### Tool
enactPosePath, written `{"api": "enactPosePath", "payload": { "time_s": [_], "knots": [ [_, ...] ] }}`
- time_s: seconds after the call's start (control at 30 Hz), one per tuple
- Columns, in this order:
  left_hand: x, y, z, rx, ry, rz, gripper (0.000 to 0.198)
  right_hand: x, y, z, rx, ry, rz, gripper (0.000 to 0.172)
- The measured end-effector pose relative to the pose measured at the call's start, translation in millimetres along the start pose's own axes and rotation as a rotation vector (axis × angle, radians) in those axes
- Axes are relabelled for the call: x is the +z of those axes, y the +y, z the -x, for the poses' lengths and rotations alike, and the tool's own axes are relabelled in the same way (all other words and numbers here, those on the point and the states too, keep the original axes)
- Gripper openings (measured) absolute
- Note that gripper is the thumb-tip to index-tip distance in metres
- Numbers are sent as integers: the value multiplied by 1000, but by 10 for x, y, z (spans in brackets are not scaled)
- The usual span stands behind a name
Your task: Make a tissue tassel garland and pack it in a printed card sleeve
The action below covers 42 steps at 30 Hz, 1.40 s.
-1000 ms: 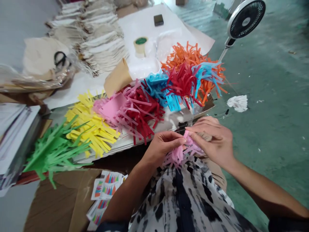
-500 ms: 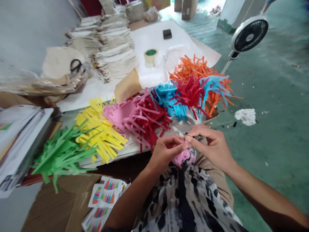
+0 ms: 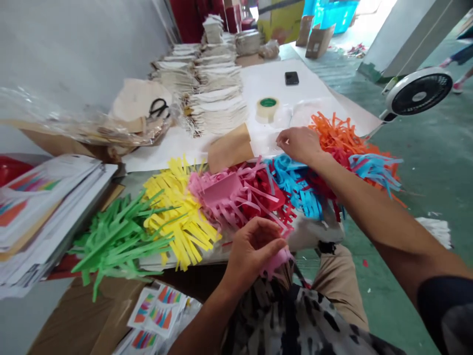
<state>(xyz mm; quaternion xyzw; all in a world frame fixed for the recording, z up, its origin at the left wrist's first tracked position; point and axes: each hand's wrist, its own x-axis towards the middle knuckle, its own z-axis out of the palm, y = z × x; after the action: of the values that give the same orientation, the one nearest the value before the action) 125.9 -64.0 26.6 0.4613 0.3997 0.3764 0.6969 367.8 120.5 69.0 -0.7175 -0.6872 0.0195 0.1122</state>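
Note:
My left hand (image 3: 253, 254) is close to my lap, fingers curled and thumb against them, gripping a pink paper tassel (image 3: 275, 261) whose fringe hangs below. My right hand (image 3: 301, 144) reaches across the table over a shallow white tray (image 3: 265, 138). Its fingertips are pinched together at the tray; anything between them is too small to make out. Under my right forearm lie blue fringed paper (image 3: 291, 177) and red fringe. Pink fringed paper (image 3: 225, 190) lies just beyond my left hand, with yellow (image 3: 181, 207) and green fringed paper (image 3: 118, 236) farther left.
Orange fringed paper (image 3: 338, 130) lies at the table's right end, near a white fan (image 3: 421, 96). Behind are a tape roll (image 3: 268, 111), a black phone (image 3: 291, 78), scissors (image 3: 158, 107) and stacks of pale bundles (image 3: 218, 108). Printed sheets (image 3: 55, 197) pile up at left.
My right hand has left the pink tassel and moved forward to the white tray. My left hand stays near the lap with the tassel. The view has shifted, so the table appears lower and farther right.

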Motion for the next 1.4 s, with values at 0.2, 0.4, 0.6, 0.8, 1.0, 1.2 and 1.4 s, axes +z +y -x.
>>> {"api": "enactPosePath", "payload": {
  "time_s": [0.2,0.4,0.6,0.8,1.0,1.2,1.4],
  "knots": [
    [-149,33,-14,-19,6,22,23,286,-65,-489,71,-191,116,33],
    [-144,-12,-32,-22,97,135,22,270,-6,-456,55,-176,95,30],
    [-82,-38,59,10,177,143,25,-126,-159,249,-40,118,-182,24],
    [29,-81,191,73,187,53,20,-158,-310,1802,-320,48,-912,7],
    [172,-120,361,134,149,-136,17,-24,-252,2436,-193,78,-1036,12],
    [244,-114,451,260,107,-276,11,-137,-239,2562,-210,129,-945,12],
    [268,-77,483,413,102,-425,7,-158,-202,2651,-346,132,-848,20]
  ]
}}
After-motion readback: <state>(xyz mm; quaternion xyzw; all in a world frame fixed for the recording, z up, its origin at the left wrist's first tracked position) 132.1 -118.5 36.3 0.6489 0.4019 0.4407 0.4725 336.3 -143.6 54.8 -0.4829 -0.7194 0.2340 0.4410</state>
